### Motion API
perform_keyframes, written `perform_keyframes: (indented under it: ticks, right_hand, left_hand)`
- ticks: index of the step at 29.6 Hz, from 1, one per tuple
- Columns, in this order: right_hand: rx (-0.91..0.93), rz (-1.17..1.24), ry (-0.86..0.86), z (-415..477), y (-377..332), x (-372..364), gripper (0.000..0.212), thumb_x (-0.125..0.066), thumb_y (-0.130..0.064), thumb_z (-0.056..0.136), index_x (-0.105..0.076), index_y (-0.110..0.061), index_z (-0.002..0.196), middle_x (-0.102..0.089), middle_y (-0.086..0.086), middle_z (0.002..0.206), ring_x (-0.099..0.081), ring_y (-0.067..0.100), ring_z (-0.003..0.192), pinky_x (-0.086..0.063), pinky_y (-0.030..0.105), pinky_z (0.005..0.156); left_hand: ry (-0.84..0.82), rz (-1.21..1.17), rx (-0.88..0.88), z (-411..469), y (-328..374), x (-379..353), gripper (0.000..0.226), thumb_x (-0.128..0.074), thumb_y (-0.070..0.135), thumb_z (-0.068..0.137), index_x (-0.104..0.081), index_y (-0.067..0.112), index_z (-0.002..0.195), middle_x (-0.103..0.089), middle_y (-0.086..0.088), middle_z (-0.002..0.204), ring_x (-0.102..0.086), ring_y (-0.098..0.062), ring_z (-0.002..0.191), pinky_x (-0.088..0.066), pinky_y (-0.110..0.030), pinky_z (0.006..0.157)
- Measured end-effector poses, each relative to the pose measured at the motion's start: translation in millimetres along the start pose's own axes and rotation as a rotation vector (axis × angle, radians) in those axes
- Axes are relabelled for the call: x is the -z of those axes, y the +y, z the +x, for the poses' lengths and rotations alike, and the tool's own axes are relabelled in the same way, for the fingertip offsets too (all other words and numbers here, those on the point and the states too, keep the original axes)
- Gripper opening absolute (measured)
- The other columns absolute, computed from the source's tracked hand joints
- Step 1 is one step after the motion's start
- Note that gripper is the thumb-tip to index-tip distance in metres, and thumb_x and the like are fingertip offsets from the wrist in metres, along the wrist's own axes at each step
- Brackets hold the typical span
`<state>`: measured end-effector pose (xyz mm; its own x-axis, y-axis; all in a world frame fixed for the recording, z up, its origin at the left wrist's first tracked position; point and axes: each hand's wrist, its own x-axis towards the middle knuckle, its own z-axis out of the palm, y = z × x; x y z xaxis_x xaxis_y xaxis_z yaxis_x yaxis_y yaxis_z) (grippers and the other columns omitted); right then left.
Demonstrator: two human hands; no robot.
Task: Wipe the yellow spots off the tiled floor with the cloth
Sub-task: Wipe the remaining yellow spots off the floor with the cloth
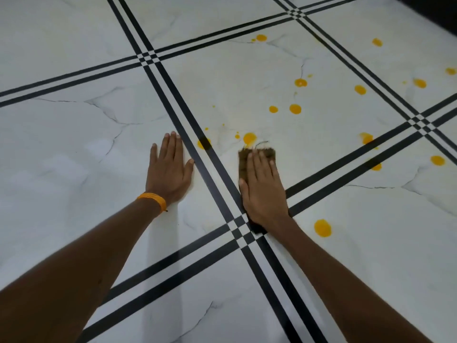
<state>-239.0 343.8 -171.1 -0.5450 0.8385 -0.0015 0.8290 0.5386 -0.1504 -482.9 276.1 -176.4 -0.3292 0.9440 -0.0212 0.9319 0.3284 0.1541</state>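
Note:
My right hand [263,188] lies flat on a brown cloth [268,152], pressing it onto the white marble tiled floor [74,157]. The cloth's frayed far edge sits just short of a yellow spot [249,139]. Another yellow spot [204,143] lies on the black stripe to the left. Several more yellow spots are scattered beyond and to the right, such as one [295,109] farther out and a large one [322,228] right of my right forearm. My left hand [169,169], fingers spread, rests palm-down on the floor and holds nothing. An orange band circles its wrist.
Black double stripes [212,174] cross the floor between the tiles, meeting in a grid under my right wrist. A dark edge [440,11] shows at the top right corner.

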Motion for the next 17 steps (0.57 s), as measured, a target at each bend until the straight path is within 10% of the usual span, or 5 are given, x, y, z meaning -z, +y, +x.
perform_keyframes:
  ticks: [8,17]
  right_hand:
    - [-0.299,-0.021,0.027,48.9,67.2,16.7,0.07,-0.014,-0.042,0.103,-0.015,0.002,0.158,-0.016,0.02,0.167,-0.012,0.031,0.156,-0.009,0.047,0.127]
    - [0.036,-0.011,0.006,31.0,24.3,7.8,0.069,-0.014,-0.045,0.103,-0.013,-0.007,0.161,-0.01,0.009,0.169,-0.008,0.023,0.157,-0.004,0.04,0.127]
  left_hand:
    - [0.016,-0.006,0.016,1.7,1.3,-2.2,0.072,-0.013,0.046,0.1,-0.01,0.003,0.157,-0.009,-0.014,0.167,-0.006,-0.027,0.155,-0.01,-0.054,0.124]
    - [0.065,-0.099,-0.038,10.4,-39.4,13.1,0.07,-0.02,0.046,0.099,-0.022,0.008,0.157,-0.026,-0.013,0.163,-0.023,-0.029,0.151,-0.017,-0.044,0.123]
